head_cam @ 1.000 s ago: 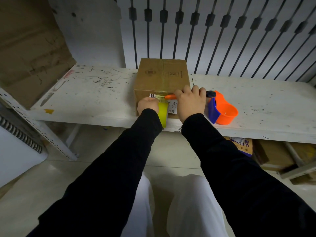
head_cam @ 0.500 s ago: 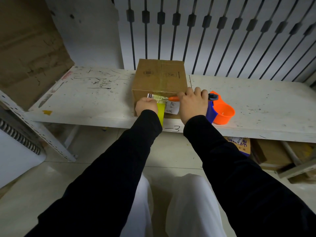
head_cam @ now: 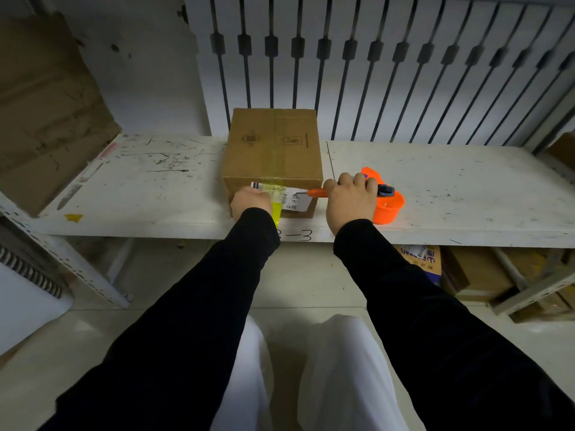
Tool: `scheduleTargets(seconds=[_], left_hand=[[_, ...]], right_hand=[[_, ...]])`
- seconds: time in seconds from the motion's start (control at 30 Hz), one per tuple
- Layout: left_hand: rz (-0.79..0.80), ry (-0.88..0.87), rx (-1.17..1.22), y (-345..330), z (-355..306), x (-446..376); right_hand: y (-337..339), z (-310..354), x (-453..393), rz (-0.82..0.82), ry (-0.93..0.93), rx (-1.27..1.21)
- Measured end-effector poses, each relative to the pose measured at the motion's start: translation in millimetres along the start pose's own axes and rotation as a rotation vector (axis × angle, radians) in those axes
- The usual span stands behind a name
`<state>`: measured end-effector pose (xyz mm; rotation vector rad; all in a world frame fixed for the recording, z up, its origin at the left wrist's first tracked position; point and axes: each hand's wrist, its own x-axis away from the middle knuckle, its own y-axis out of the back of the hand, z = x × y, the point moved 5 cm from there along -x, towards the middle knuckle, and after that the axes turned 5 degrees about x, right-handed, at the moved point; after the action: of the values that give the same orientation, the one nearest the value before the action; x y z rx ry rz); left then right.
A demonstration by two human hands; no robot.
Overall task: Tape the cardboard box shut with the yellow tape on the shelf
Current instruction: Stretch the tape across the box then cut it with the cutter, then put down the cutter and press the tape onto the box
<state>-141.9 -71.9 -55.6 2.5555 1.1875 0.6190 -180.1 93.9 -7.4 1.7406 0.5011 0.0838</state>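
Observation:
A closed cardboard box (head_cam: 273, 144) stands on the white shelf (head_cam: 435, 194), with a strip of yellow tape running over its top seam and down its front. My left hand (head_cam: 251, 201) is closed on the yellow tape roll (head_cam: 276, 213) in front of the box, at the shelf's front edge. My right hand (head_cam: 350, 200) grips an orange utility knife (head_cam: 317, 192) whose blade tip rests by the white label (head_cam: 287, 197) on the box front. Behind that hand sits an orange tape dispenser (head_cam: 389, 206).
Flattened cardboard (head_cam: 46, 113) leans at the left. Dark vertical rods line the white wall (head_cam: 373, 73) behind the shelf. Several boxes (head_cam: 466, 272) lie under the shelf at the right. My white-trousered legs are below.
My right hand has drawn the orange knife to the right, away from the tape strip toward the box's right edge. My left hand stays on the yellow tape.

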Motion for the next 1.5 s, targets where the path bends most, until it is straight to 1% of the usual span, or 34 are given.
scheduleTargets(seconds=[0.1,0.17,0.3,0.37,0.43,0.57,0.63,0.7,0.8,0.93,1.03,1.13,1.23,1.33,1.4,1.5], left_hand=[[0.061,0.033,-0.173,-2.3,10.5,6.3],[0.053,0.035,-0.210,-2.3,15.2,7.9],[0.071,0.036,-0.066,-8.8,12.1,13.3],[0.089,0.027,0.024,-13.8,7.6,17.0],[0.104,0.017,0.068,-18.8,3.2,22.0],[0.181,-0.030,0.088,-35.9,-1.7,34.6],[0.229,-0.047,0.130,-46.0,-5.3,42.0],[0.277,-0.067,0.154,-57.0,-11.1,51.1],[0.329,-0.104,0.210,-74.7,-23.1,62.8],[0.378,-0.195,0.190,-99.0,-38.2,71.0],[0.391,-0.245,0.150,-115.2,-42.3,68.1],[0.358,-0.276,0.106,-127.0,-40.4,61.3],[0.330,-0.330,0.008,-135.8,-39.2,56.4],[0.339,-0.409,-0.078,-146.8,-40.2,53.8],[0.363,-0.471,-0.160,-156.0,-41.2,53.2],[0.344,-0.598,-0.340,-168.8,-40.6,48.8]], right_hand=[[-1.7,-3.4,2.1,0.017,-0.018,-0.001],[-2.9,-4.7,1.5,0.021,-0.033,-0.021],[-5.9,-8.2,0.5,0.048,-0.087,-0.114],[-10.3,-11.3,0.3,0.079,-0.126,-0.201],[-20.0,-17.3,-1.7,0.153,-0.183,-0.416],[-41.6,-28.3,-3.9,0.364,-0.265,-1.055],[-48.8,-38.0,-1.1,0.384,-0.377,-1.271],[-60.2,-46.2,-1.5,0.361,-0.478,-1.383],[-74.8,-53.5,-5.4,0.373,-0.536,-1.293],[-92.8,-60.8,-8.7,0.392,-0.612,-1.336],[-102.1,-59.2,-12.6,0.399,-0.583,-1.431],[-109.0,-58.2,-17.8,0.406,-0.549,-1.450],[-120.7,-62.1,-22.9,0.402,-0.540,-1.441],[-130.5,-69.6,-27.5,0.315,-0.579,-1.445],[-135.1,-75.8,-30.6,0.264,-0.605,-1.375],[-138.7,-87.5,-32.3,0.213,-0.637,-1.223]])
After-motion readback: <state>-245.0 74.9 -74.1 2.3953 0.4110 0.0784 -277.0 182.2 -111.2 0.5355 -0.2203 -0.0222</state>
